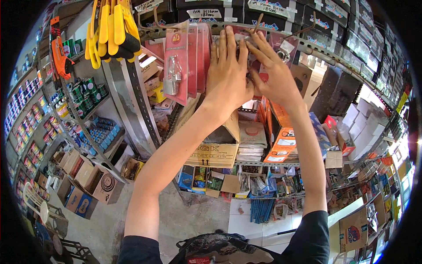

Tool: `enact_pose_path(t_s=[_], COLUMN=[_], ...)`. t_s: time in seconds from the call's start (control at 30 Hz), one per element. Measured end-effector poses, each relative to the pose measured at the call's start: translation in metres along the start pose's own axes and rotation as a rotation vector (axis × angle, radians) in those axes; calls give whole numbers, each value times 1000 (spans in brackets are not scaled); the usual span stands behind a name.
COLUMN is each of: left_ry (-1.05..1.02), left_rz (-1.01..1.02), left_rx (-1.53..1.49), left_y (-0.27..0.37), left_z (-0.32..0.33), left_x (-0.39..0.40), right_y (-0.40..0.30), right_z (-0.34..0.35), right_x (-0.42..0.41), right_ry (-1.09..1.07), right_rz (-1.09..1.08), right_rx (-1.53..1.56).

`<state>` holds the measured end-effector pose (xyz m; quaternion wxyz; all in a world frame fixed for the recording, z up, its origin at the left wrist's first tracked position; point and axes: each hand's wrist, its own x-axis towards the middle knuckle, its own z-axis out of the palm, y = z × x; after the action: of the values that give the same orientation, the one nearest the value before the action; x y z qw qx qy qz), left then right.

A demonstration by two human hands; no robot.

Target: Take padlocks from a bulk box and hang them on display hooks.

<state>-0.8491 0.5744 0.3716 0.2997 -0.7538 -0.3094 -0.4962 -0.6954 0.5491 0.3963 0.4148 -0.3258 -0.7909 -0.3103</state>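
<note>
My left hand (pixel 227 76) reaches up with its fingers long and nearly straight against carded packs on a metal shelf rail. Close by, my right hand (pixel 275 77) has its fingers on the same hanging packs, below a hook (pixel 260 20). Both hands cover most of what is between them, so their grip on it is hidden. Left of them hang several red-backed blister packs; the front pack (pixel 176 62) holds a silver padlock (pixel 172 77). Beyond my right fingers, another pack (pixel 286 46) shows a metal part.
Yellow-handled tools (pixel 113 31) and an orange cutter (pixel 62 57) hang at left. Black boxes (pixel 211 13) line the shelf above. Below my forearms stand a cardboard box (pixel 214 153) and orange boxes (pixel 280 138). A steel post (pixel 132 99) rises at left.
</note>
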Motion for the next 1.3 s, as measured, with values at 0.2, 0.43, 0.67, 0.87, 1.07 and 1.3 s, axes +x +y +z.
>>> enact_pose_path(t_s=[0.2, 0.43, 0.67, 0.87, 1.07, 1.3], left_ry=[5, 10, 65, 38, -81, -382], left_rz=[-23, 3, 20, 279, 311, 430], left_rx=[10, -125, -277, -687, -1188, -1512], left_y=[-4, -9, 11, 40, 134, 296], left_z=[11, 3, -18, -6, 45, 62], left_x=[6, -4, -27, -50, -70, -75], right_y=[2, 2, -22, -32, -29, -86], right_z=[5, 2, -19, -51, -122, -263], right_x=[1, -3, -29, -80, -197, -303], right_ry=[-14, 1, 21, 60, -69, -76], right_rz=[33, -13, 85, 248, 701, 1167], right_rx=[42, 20, 87, 51, -49, -174])
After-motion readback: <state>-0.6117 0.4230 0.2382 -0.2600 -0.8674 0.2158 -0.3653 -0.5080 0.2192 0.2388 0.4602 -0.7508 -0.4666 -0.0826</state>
